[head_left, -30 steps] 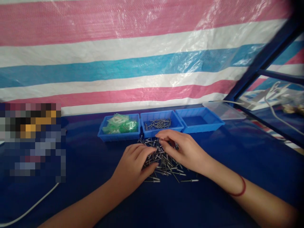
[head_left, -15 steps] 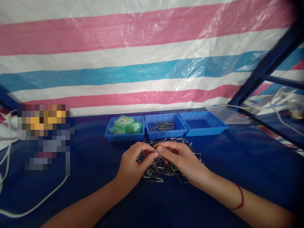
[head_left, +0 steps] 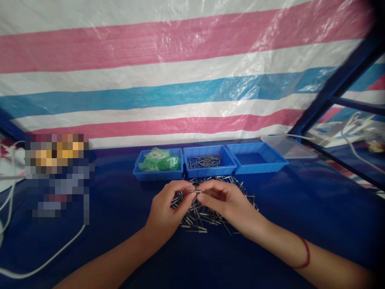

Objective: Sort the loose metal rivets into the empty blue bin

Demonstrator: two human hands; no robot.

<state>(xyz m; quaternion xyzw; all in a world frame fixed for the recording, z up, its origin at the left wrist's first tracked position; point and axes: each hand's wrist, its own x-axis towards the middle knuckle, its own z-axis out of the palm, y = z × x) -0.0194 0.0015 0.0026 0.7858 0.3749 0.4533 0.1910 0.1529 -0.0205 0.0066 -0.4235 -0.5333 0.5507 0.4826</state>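
Above a loose pile of blind rivets [head_left: 197,220], my left hand [head_left: 171,204] and my right hand [head_left: 230,202] meet fingertip to fingertip. Between them lies one small metal rivet [head_left: 196,191], held roughly level. My left thumb and forefinger pinch its left part. The right thumb and forefinger close around its right end, with the other right fingers curled behind. Part of the pile is hidden under both hands.
Behind the pile, three blue bins stand in a row: one with green plastic bags [head_left: 159,159], a middle bin [head_left: 210,171] with rivets, and a right bin [head_left: 258,167]. A clear plastic lid [head_left: 290,147] lies behind them. A white cable [head_left: 60,255] runs at the left.
My right thumb and forefinger have parted slightly, so more of the rivet shows between the hands. Both hands stay over the pile.
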